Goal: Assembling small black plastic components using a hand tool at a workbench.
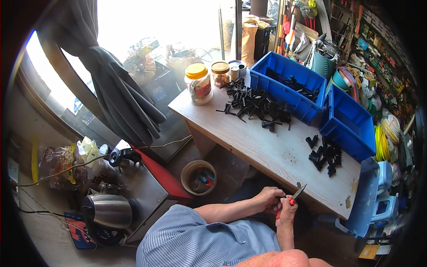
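Close together near the table's front edge, both hands are in front of my lap. My right hand (287, 214) is closed around a pair of red-handled scissors (299, 192), whose pointed metal blades stick up toward the table edge. Just left of it, my left hand (268, 198) has its fingers pinched together; whatever is between them is too small or hidden to make out. On the table (262, 138) beyond my hands lies a small heap of black plastic parts (327, 154). Farther back spreads a larger pile of black plastic parts (255, 102).
Two blue bins (284, 93) (349, 124) stand along the table's far right side; the farther one contains black parts. Jars (198, 86) sit at the back left. A round bucket (199, 178) is on the floor, and a steel kettle (111, 210) stands at left.
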### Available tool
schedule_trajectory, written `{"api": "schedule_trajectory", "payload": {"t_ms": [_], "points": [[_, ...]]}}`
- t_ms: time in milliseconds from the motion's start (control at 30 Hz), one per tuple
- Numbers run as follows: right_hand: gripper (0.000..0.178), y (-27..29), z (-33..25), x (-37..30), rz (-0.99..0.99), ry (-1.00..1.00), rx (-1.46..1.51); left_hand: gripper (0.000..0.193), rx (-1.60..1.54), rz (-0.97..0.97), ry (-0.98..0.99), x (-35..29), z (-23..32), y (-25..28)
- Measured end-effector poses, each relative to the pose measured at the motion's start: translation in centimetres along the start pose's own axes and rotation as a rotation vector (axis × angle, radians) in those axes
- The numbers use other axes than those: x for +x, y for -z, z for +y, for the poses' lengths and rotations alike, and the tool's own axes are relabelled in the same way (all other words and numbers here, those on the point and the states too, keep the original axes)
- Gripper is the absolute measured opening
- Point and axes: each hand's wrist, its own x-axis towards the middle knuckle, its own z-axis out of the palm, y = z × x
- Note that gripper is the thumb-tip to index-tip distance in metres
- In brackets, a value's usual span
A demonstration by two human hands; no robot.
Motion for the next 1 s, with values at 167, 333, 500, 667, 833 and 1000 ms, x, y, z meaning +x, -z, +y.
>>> {"api": "schedule_trajectory", "payload": {"t_ms": [167, 333, 500, 667, 833, 1000], "points": [[0.011, -0.6, 0.0, -1.2, 0.017, -0.005, -0.045, 0.012, -0.026, 0.041, 0.138, 1.0, -1.5, 0.6], [0.011, -0.3, -0.2, -1.0, 0.014, -0.002, -0.055, 0.018, -0.004, 0.002, 0.085, 0.6, -1.3, 0.5], [0.012, 0.2, -0.3, 0.0, -0.012, 0.042, -0.025, 0.033, 0.263, -0.261, -0.234, 0.0, -0.4, 2.5], [0.011, 0.7, -0.5, 0.0, -0.018, 0.001, 0.109, 0.043, 0.328, -0.459, -0.367, -1.7, -0.2, 4.1], [0.011, 0.0, -0.7, -0.2, -0.06, 0.071, 0.069, 0.053, 0.609, -0.456, -0.682, -2.4, 0.7, 4.4], [0.015, -1.4, -1.6, -0.3, -0.081, 0.011, 0.099, 0.049, 0.943, -0.384, -0.949, -2.6, 2.2, 4.7]]}}
